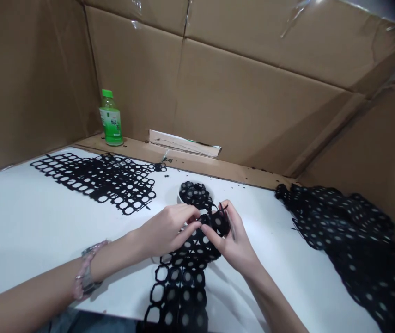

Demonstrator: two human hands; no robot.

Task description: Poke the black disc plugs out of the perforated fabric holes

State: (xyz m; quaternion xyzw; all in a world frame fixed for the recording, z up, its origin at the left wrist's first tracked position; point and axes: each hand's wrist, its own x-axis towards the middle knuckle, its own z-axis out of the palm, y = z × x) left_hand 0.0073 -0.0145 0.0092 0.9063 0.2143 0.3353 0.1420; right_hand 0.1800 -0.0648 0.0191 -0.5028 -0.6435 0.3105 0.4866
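Observation:
A black mesh strip (186, 289) made of joined rings, many filled with black pieces that have pale round centres, hangs over the table's front edge. At its upper end my left hand (173, 226) is closed, thumb and fingers pinching the black material. My right hand (237, 243) is closed around the same end from the other side, its thumb near my left fingertips. A thin greyish object (232, 229) lies along my right fingers; its kind is unclear. Just behind my hands stands a white bowl (179, 198) heaped with black pieces with pale centres (194, 190).
A black mesh sheet with open rings (103, 180) lies at the left on the white table (13, 222). A large heap of dotted black mesh (353, 231) covers the right side. A green bottle (112, 121) stands by the cardboard wall (239, 92) at the back.

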